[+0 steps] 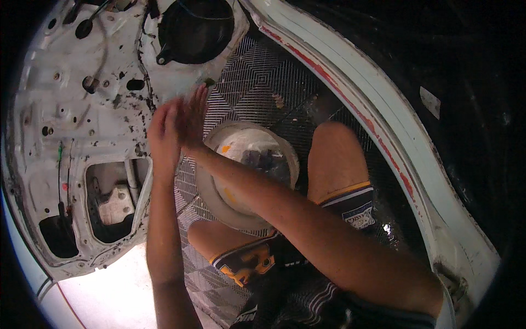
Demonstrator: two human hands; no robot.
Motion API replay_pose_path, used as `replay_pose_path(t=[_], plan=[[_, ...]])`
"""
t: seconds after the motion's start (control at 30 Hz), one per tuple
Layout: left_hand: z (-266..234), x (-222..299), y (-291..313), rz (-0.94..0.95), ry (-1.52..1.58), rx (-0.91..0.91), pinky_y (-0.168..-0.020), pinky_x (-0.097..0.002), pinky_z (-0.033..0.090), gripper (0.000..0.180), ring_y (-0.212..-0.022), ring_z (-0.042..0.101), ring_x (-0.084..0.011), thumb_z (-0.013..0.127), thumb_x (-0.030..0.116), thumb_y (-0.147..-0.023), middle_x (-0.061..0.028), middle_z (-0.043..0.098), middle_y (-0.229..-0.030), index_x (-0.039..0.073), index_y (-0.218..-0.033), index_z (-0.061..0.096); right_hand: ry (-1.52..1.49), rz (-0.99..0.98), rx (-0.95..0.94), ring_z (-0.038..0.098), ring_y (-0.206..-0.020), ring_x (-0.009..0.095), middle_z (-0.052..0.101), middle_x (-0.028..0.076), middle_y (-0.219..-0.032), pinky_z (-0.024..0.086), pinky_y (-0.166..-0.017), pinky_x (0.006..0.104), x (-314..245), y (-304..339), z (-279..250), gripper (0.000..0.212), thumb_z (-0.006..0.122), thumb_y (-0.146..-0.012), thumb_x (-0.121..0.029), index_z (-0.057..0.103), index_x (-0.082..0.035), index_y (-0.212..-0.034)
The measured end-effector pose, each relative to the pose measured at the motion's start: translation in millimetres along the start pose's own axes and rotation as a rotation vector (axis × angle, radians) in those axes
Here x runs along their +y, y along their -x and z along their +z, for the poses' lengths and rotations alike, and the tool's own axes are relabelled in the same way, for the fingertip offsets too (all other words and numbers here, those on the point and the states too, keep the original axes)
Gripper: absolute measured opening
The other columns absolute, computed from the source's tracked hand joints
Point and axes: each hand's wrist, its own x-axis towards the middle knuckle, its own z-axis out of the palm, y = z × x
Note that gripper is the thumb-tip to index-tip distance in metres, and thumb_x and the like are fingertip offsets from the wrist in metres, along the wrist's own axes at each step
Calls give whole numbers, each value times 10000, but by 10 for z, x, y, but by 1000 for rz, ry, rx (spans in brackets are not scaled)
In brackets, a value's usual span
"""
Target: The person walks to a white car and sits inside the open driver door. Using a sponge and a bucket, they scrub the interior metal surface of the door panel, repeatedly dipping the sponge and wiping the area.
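Note:
My two hands are close together in front of the stripped inner side of a car door [109,126], near its edge. My right hand [193,118] reaches across from the right, its fingers stretched upward along the panel. Beside it, and partly overlapping it, is my left hand [164,123], blurred, its fingers not clearly visible. No held item shows in either hand. Below my right forearm stands a round, pale bucket [207,189] with cloudy liquid and a dark lump in it. The forearm hides part of the bucket.
A round black speaker [195,30] sits in the door's upper part. On the right curves the pale car body sill [378,93] with a worn red strip. My bent knees flank the bucket on the dark patterned floor tiles [260,79]. Thin cables [60,175] hang on the door.

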Motion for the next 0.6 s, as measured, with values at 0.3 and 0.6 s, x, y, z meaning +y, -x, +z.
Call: replay_pose_path(t=[0.3,0.6], plan=[[-145,-1473,1556,-111,-52,99,-1016,-381,464,289,-1122,617,-287,473,141,-1070,-161,657,-1201,-21,-1261,617,6,92,66,62,-1561,433,30,277,-1682,109,-1240,573,231,-374,-11,700,388,-1071,-274,65,33,-1610],[469,-1696,1872,-353,-99,100,-1188,-436,310,569,-1428,404,-398,432,301,-1092,-273,424,-1531,-79,-1507,355,-50,90,-102,53,-1555,451,20,299,-1672,112,-1244,570,176,-79,-131,661,357,-1091,-280,105,65,-1596]])
